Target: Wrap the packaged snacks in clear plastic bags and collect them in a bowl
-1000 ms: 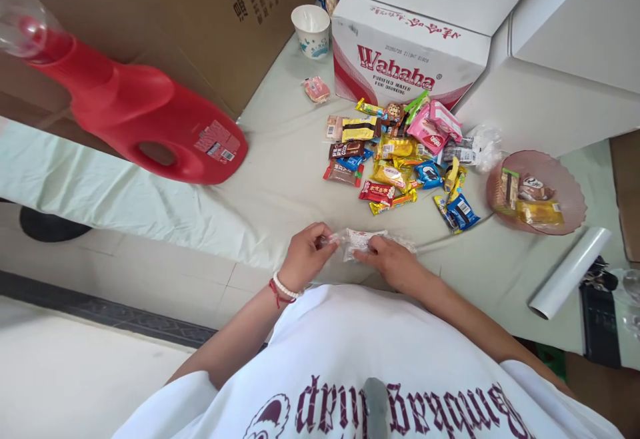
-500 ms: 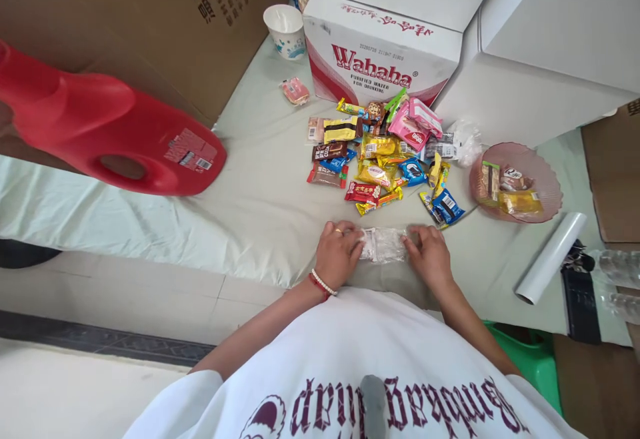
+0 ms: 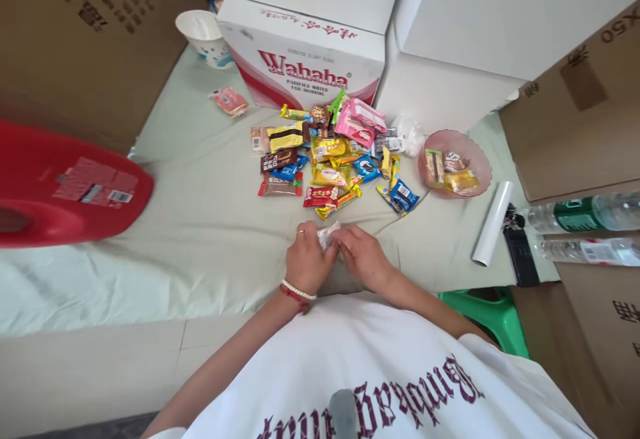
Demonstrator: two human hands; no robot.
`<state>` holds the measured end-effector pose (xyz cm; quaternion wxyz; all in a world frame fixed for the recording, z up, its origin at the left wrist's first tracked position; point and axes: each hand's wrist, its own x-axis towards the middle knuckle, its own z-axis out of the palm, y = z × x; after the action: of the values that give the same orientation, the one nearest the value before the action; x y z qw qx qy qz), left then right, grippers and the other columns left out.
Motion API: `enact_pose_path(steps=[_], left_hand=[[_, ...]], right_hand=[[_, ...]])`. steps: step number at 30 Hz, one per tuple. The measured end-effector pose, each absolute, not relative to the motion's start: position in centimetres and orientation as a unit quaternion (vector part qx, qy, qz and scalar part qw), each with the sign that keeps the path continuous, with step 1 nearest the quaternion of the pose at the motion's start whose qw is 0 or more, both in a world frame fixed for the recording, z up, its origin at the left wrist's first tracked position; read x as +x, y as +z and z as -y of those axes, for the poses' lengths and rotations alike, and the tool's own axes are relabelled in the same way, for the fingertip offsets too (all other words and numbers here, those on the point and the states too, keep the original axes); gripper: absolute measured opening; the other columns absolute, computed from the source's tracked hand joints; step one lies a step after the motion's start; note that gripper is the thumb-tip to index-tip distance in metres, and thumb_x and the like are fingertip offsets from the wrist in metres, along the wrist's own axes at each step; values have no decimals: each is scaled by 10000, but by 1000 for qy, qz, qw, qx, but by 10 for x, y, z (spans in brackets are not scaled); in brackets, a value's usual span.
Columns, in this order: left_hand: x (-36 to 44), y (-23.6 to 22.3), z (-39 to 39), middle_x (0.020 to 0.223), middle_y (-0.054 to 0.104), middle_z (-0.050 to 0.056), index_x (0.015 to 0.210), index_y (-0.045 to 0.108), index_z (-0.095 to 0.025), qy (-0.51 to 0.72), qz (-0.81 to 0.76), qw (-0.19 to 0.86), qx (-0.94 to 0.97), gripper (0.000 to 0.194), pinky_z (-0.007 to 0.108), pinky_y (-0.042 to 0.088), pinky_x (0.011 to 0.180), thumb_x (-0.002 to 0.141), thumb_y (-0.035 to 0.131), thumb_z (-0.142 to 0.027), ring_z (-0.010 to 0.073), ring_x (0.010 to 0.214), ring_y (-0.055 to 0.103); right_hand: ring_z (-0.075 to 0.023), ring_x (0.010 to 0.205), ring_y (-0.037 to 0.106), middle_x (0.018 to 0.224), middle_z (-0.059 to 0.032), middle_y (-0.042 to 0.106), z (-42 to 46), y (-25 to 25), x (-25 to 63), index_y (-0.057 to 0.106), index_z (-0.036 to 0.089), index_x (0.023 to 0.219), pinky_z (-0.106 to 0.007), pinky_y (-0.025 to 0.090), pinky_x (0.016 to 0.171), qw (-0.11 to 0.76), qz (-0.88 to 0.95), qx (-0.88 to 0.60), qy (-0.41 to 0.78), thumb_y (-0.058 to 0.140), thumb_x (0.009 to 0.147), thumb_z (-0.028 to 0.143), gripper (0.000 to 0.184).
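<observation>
A small clear plastic wrapper with white print (image 3: 327, 234) is bunched between my two hands at the near side of the table. My left hand (image 3: 307, 259) has its fingers curled round the wrapper's left part. On the other side, my right hand (image 3: 364, 257) pinches the wrapper's right end, thumb against fingers. Much of the wrapper is hidden by the fingers. Just beyond the hands lies a pile of packaged snacks, with a red packet (image 3: 321, 196) and a yellow stick packet (image 3: 340, 203) nearest.
A pink translucent bowl (image 3: 483, 159) holding a few snacks stands right of the pile. Farther right are a white roll (image 3: 493, 226), a dark phone (image 3: 521, 257) and two plastic bottles (image 3: 575, 215). A red jug (image 3: 100, 192) lies left. Behind stand a Wahaba-style carton (image 3: 305, 59) and a paper cup (image 3: 206, 38).
The wrapper, stretched flat between my hands half a second ago, is now folded smaller. My hands have come close together. The view has swung to the right.
</observation>
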<state>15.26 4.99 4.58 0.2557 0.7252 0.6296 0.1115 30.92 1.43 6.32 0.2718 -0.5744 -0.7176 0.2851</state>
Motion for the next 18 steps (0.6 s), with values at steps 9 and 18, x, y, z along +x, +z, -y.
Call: enact_pose_path(steps=[9,18], left_hand=[[144,69,-37,1513,466,156,1505,313,-270,290,-394,639,594,777,425,603,941,814,668,-286,218,1061,700],[91,43,-34,1357,579,156,1318,451,-223,296,-544,599,508,641,471,592,919,794,716,-480,262,1026,720]], right_hand=[[-275,1288,556,1388,-158,602,-1,43,326,546,194,1428,-477,461,1109,342,643,-597,337,578,968,441,523],[-199,1107,681,1246,-47,695,-75,90,527,598,255,1305,-375,587,937,610,363,-681,181,647,887,328,428]])
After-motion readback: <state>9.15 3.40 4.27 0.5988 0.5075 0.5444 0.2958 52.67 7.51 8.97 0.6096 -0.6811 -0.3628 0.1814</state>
